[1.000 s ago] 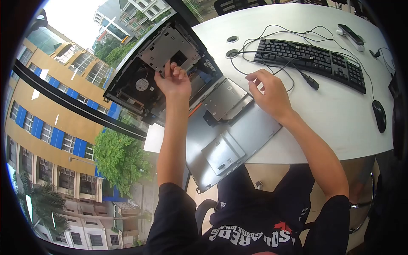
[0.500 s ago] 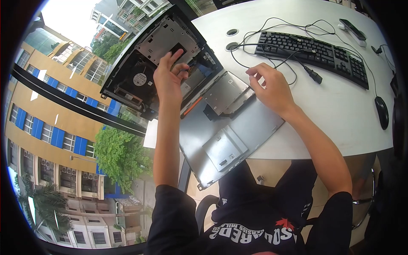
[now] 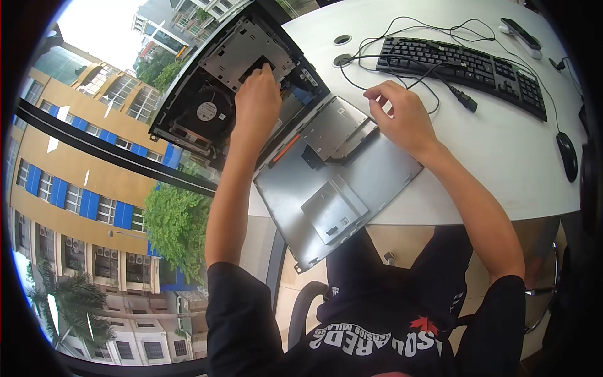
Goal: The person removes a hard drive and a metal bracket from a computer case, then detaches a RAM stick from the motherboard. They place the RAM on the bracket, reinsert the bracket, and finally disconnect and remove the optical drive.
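Note:
An opened all-in-one computer lies face down on the white table, its lower end hanging over the edge. My left hand rests palm down on the internals, fingertips at a dark opening in a perforated metal shield, beside a round fan. My right hand lies on the table by the computer's right edge with fingers curled; whether it pinches anything I cannot tell. A square metal drive cover sits between my hands.
A black keyboard with tangled cables and a power plug lies behind my right hand. A mouse sits at the right, a phone-like device far back. Left of the table is a glass wall over the street.
My left hand turned palm down and slid up onto the perforated shield. My right hand shifted slightly toward the computer's edge. The view drifted a little.

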Motion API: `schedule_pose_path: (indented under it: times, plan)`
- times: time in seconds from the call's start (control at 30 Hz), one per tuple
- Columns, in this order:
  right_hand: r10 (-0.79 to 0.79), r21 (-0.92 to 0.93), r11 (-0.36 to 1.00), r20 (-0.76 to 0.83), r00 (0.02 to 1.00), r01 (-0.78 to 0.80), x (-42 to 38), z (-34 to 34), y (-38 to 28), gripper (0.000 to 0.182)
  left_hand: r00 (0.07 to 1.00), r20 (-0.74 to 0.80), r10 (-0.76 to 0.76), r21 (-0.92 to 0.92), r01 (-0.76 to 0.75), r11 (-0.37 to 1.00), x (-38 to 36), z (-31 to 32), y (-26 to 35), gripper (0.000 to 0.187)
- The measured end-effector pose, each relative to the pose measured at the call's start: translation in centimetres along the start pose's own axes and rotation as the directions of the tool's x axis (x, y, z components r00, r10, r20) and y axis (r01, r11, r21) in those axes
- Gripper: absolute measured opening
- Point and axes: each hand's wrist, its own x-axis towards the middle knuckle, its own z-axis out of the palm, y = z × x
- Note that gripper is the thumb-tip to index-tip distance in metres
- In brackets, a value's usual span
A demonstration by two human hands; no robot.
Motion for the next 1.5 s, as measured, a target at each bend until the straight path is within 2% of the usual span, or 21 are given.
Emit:
schedule_pose_path:
  times: [0.03,0.13,0.43,0.53,0.63,0.73,0.83,0.87,0.97,1.0,1.1,1.13,1.27,1.37,1.5]
  plan:
    - [0.003,0.003,1.000,0.000,1.000,-0.003,0.0,0.0,0.0,0.019,0.999,0.045,-0.028,0.006,0.027,1.000,0.5,-0.2,0.0,0.036]
    - [-0.006,0.014,1.000,-0.004,1.000,0.007,0.1,0.0,0.0,0.019,0.987,0.159,0.007,0.036,-0.013,0.999,1.8,0.2,-1.0,0.037]
    - [0.009,0.030,0.999,0.021,1.000,-0.009,-0.1,-0.1,-0.6,0.020,0.981,0.188,0.034,-0.075,-0.020,0.997,2.8,-0.3,-2.8,0.041]
    - [0.008,0.027,1.000,0.022,1.000,-0.008,-0.1,-0.1,-0.5,0.020,0.975,0.200,0.092,-0.148,-0.063,0.987,3.3,-0.5,-3.5,0.041]
    - [0.012,0.015,1.000,0.024,1.000,-0.012,-0.1,-0.2,-0.5,0.019,0.967,0.235,0.097,-0.108,-0.073,0.991,3.4,-0.9,-3.2,0.041]
    - [0.009,0.019,1.000,0.029,1.000,-0.009,-0.1,-0.1,-0.7,0.019,0.959,0.225,0.171,-0.116,-0.148,0.982,3.9,-1.0,-3.6,0.040]
    - [0.023,0.008,1.000,0.039,0.999,-0.023,-0.1,-0.3,-0.7,0.019,0.885,0.457,0.090,-0.156,-0.020,0.987,4.7,-3.5,-1.8,0.039]
    - [0.031,0.006,1.000,0.046,0.998,-0.031,-0.1,-0.2,-0.7,0.019,0.865,0.487,0.117,-0.201,-0.019,0.979,4.7,-4.5,-1.2,0.039]
    - [-0.015,-0.006,1.000,0.023,1.000,0.015,0.0,0.2,0.1,0.019,0.832,0.526,0.177,-0.130,-0.127,0.983,4.7,-5.6,0.0,0.042]
    - [0.012,0.014,1.000,0.025,1.000,-0.012,0.0,0.2,0.0,0.019,0.832,0.514,0.207,-0.253,-0.084,0.964,4.3,-5.4,-0.4,0.044]
    - [0.038,0.012,0.999,0.010,0.999,-0.038,0.1,-0.1,0.1,0.020,0.811,0.559,0.173,-0.269,-0.019,0.963,2.7,-5.5,0.1,0.045]
    - [0.033,0.005,0.999,0.000,0.999,-0.033,0.1,-0.1,0.2,0.020,0.820,0.543,0.181,-0.245,-0.052,0.968,2.0,-6.0,0.8,0.046]
    - [0.035,-0.003,0.999,0.019,0.999,-0.035,0.0,0.0,0.2,0.021,0.813,0.542,0.213,-0.389,0.018,0.921,-0.7,-6.8,1.9,0.046]
    - [0.030,0.006,1.000,0.014,0.999,-0.030,0.0,0.0,0.2,0.021,0.735,0.630,0.252,-0.493,0.127,0.861,-1.6,-7.3,2.0,0.044]
    - [0.043,0.013,0.999,-0.006,0.999,-0.043,0.0,0.0,0.3,0.022,0.612,0.695,0.378,-0.641,0.289,0.711,-2.3,-7.3,2.5,0.038]
